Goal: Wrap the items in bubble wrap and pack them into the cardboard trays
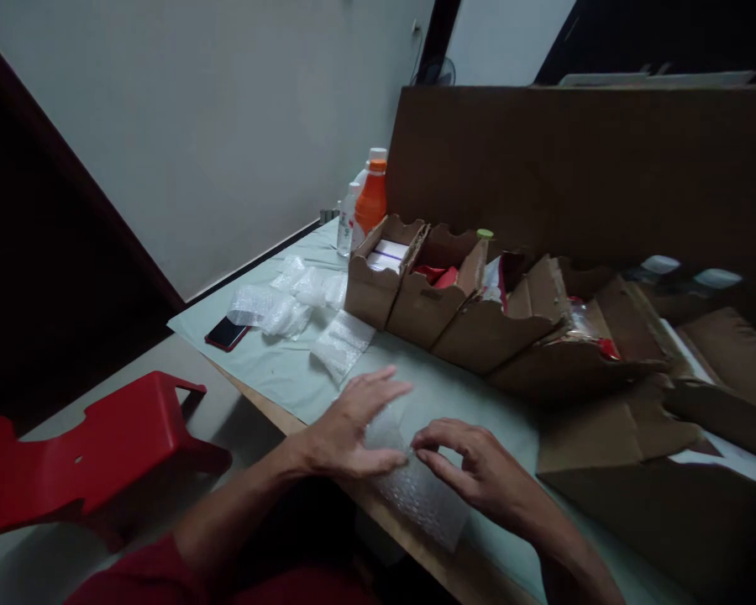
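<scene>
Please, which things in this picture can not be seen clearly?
Head view only:
- Bubble wrap sheet: what lies under it is hidden by the left hand and right hand.
- Cardboard boxes: contents mostly hidden by their walls.
- Bottle labels: too small.
- Right side: blurred, dark.

Bare pale-green desk point(277, 370) is lying open at ten o'clock of the hands. A row of open brown cardboard boxes point(454, 294) is blocking twelve to two o'clock; crumpled clear bubble-wrap pieces point(296, 302) are crowding eleven o'clock.

The left hand point(346, 428) and right hand point(479, 475) are bare, forearms uncovered, clothing red.
</scene>
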Motion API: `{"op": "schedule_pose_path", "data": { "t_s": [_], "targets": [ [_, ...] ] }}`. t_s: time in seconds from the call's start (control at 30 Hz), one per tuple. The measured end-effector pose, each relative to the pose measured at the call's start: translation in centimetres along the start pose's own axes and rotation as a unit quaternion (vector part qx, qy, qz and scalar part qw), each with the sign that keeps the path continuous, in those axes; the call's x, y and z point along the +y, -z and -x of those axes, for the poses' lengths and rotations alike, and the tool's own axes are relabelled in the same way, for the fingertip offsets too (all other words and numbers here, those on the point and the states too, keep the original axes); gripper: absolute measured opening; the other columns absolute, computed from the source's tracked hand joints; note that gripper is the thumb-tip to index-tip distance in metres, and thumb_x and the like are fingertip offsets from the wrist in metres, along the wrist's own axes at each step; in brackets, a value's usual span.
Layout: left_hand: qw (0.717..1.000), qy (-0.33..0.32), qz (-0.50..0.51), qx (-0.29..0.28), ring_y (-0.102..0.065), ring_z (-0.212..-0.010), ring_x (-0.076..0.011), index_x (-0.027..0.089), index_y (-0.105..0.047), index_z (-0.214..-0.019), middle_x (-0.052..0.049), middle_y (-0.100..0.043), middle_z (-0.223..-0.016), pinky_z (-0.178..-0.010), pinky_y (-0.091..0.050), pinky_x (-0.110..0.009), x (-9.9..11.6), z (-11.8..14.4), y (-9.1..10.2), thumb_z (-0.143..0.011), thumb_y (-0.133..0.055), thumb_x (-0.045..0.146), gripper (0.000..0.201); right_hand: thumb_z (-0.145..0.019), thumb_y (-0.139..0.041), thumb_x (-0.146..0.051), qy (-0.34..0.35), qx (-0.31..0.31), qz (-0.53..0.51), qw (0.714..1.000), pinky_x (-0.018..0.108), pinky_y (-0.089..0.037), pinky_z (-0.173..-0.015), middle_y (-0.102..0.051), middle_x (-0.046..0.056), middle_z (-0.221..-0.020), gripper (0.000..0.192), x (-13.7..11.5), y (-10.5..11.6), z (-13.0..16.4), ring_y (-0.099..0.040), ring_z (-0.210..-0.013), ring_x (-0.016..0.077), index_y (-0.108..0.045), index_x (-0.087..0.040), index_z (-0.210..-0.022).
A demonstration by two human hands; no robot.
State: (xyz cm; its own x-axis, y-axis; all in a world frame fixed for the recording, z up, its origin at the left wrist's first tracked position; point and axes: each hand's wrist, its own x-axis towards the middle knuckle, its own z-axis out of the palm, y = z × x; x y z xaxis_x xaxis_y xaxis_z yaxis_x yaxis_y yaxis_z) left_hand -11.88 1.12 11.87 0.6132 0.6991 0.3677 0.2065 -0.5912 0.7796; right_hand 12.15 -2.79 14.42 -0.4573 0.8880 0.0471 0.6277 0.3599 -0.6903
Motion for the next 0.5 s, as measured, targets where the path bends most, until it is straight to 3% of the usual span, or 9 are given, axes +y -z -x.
{"op": "schedule_pose_path", "data": {
  "t_s": [0.07,0.17,0.23,0.37,0.43,0.5],
  "targets": [
    [0.994,-0.032,-0.046,-0.098,-0.053,-0.136,-0.0284,0.021,-0.059,-0.135,-0.012,-0.067,-0.135,-0.125,-0.020,-0.050,0.7,-1.3,-1.5,-0.081,-0.075,0.035,0.059,-0.095,-0.055,-0.026,0.038,0.021,0.036,0.998,0.028,-0.052,-0.070,-0.074,0.004,-0.083,0.021,-1.1,0.1,0.8,-0.068,-0.078,0.0186,-0.073,-0.022,-0.086],
    [0.980,-0.008,-0.100,-0.173,-0.069,-0.105,-0.0211,0.021,-0.071,-0.110,-0.004,-0.077,-0.102,-0.125,-0.018,-0.050,0.0,-1.8,-2.3,-0.087,-0.071,0.032,0.026,-0.096,-0.054,-0.023,0.074,0.079,0.065,0.992,0.027,-0.053,-0.069,-0.073,0.003,-0.080,0.020,-1.6,1.2,3.0,-0.068,-0.075,0.0170,-0.071,-0.022,-0.087],
    [0.973,0.037,-0.133,-0.187,-0.069,-0.096,-0.0202,0.020,-0.073,-0.099,-0.003,-0.077,-0.094,-0.123,-0.021,-0.051,-1.3,-1.2,-1.8,-0.088,-0.070,0.030,0.015,-0.097,-0.054,-0.025,0.070,0.115,0.077,0.988,0.026,-0.054,-0.066,-0.072,0.003,-0.079,0.019,-1.1,2.3,5.2,-0.069,-0.072,0.0164,-0.071,-0.023,-0.087],
    [0.963,0.121,-0.178,-0.161,-0.068,-0.097,-0.0207,0.020,-0.072,-0.093,-0.004,-0.076,-0.096,-0.121,-0.024,-0.052,-4.2,1.2,0.2,-0.087,-0.067,0.024,0.009,-0.097,-0.058,-0.039,0.011,0.157,0.084,0.984,0.025,-0.056,-0.061,-0.073,0.004,-0.078,0.024,1.7,3.8,10.3,-0.070,-0.067,0.0173,-0.073,-0.025,-0.085],
    [0.963,0.146,-0.162,-0.159,-0.067,-0.095,-0.0198,0.020,-0.073,-0.092,-0.003,-0.076,-0.094,-0.116,-0.032,-0.046,-4.9,2.0,1.3,-0.086,-0.064,0.023,0.011,-0.095,-0.060,-0.048,-0.028,0.174,0.080,0.981,0.026,-0.057,-0.060,-0.073,0.004,-0.077,0.030,3.6,3.9,12.7,-0.071,-0.066,0.0183,-0.074,-0.025,-0.083],
    [0.965,0.168,-0.104,-0.175,-0.066,-0.090,-0.0185,0.018,-0.073,-0.092,-0.004,-0.075,-0.091,-0.100,-0.045,-0.034,-4.9,2.1,2.1,-0.086,-0.062,0.026,0.014,-0.092,-0.062,-0.056,-0.066,0.189,0.075,0.977,0.026,-0.059,-0.060,-0.074,0.005,-0.077,0.036,5.5,3.7,14.7,-0.072,-0.066,0.0198,-0.075,-0.025,-0.081]
  ]
}}
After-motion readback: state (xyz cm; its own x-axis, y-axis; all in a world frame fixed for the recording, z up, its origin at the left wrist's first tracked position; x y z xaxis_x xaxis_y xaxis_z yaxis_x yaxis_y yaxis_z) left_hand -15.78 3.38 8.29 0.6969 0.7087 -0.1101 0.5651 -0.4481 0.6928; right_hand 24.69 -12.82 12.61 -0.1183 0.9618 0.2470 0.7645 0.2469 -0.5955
